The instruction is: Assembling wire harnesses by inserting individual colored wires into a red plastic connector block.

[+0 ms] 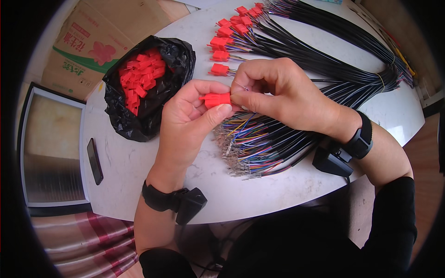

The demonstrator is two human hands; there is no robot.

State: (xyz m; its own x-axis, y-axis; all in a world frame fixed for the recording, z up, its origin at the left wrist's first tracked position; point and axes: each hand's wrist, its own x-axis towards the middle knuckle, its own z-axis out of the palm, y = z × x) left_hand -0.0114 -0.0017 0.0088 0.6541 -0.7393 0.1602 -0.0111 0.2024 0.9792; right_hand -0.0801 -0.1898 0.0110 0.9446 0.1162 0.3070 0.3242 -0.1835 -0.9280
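Note:
Between the thumb and fingers of my left hand (183,113) is a red plastic connector housing (217,99), held over the table. My right hand (282,95) is closed in a pinch at the housing's right end, on a thin wire (245,88) that shows only in part; its tip is hidden by the fingers. Below the hands lie black cables (282,143) whose bare coloured wires end in metal terminals (229,150). Just beyond the hands, several cables carry red connectors (219,69) on their left ends.
A black plastic bag (183,55) holding many loose red housings (141,76) stands left of my hands. A phone (95,161) lies near the left table edge. Long black cable bundles (324,55) stretch to the far right. A cardboard box (69,88) stands beyond the white table (125,194).

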